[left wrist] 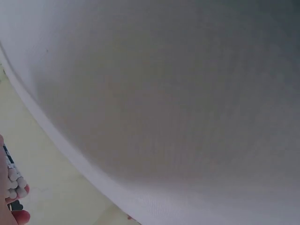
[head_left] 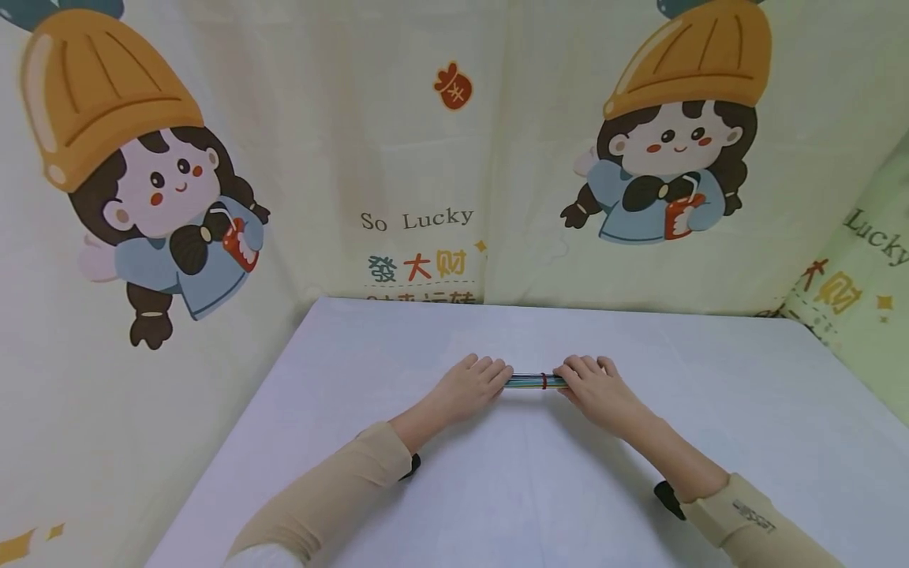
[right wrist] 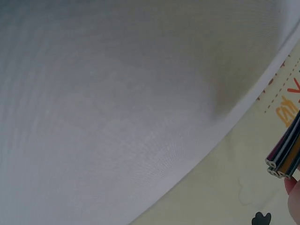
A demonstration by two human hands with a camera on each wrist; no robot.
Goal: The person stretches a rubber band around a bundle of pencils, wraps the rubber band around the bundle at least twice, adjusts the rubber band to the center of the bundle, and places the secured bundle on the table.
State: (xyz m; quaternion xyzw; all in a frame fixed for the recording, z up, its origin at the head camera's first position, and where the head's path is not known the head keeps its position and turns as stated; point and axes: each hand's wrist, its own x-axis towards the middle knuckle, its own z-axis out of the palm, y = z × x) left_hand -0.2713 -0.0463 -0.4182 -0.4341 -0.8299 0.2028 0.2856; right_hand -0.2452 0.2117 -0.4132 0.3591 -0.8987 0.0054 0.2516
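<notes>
A thin bundle of coloured sticks (head_left: pixel 534 382) lies across the middle of the white table (head_left: pixel 497 489), bound by a red band (head_left: pixel 544 381). My left hand (head_left: pixel 477 384) grips its left end and my right hand (head_left: pixel 591 384) grips its right end, knuckles up, so the palms hide both ends in the head view. In the right wrist view the stick ends (right wrist: pixel 283 160) poke out at the right edge above a fingertip (right wrist: pixel 293 186). The left wrist view shows stick tips (left wrist: pixel 12 180) beside my fingers (left wrist: pixel 18 216) at the lower left corner.
Cream cartoon-print cloth (head_left: pixel 426 158) hangs behind the table and along both sides. The table's far edge (head_left: pixel 540 306) runs just under the cloth. Both forearms wear beige sleeves (head_left: pixel 334 493).
</notes>
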